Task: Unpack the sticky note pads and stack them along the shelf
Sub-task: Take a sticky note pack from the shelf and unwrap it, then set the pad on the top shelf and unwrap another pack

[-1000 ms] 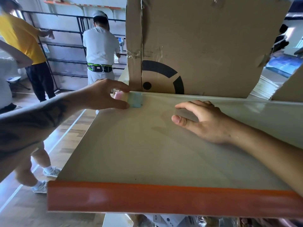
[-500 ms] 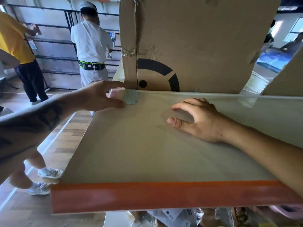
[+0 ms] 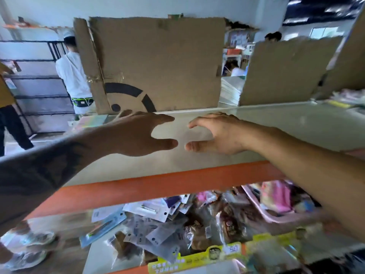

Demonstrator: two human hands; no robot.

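Note:
A pastel sticky note pad (image 3: pixel 92 121) lies at the back left corner of the grey shelf board (image 3: pixel 276 125). My left hand (image 3: pixel 136 133) hovers over the shelf's middle, to the right of the pad and apart from it, fingers spread and holding nothing. My right hand (image 3: pixel 215 133) faces it, fingers loosely curved, thumb low, also empty. The two thumbs nearly meet. Both forearms reach in over the shelf's orange front edge (image 3: pixel 158 186).
A cardboard sheet with a black ring mark (image 3: pixel 158 64) stands at the shelf's back; another cardboard piece (image 3: pixel 286 70) stands to the right. The lower shelf holds several packaged goods (image 3: pixel 158 230). A person in white (image 3: pixel 73 76) stands behind on the left.
My left hand let go of the pad at the back left corner and moved right toward the middle. My right hand lifted its fingers and opened. The view tilted down, showing the lower shelf.

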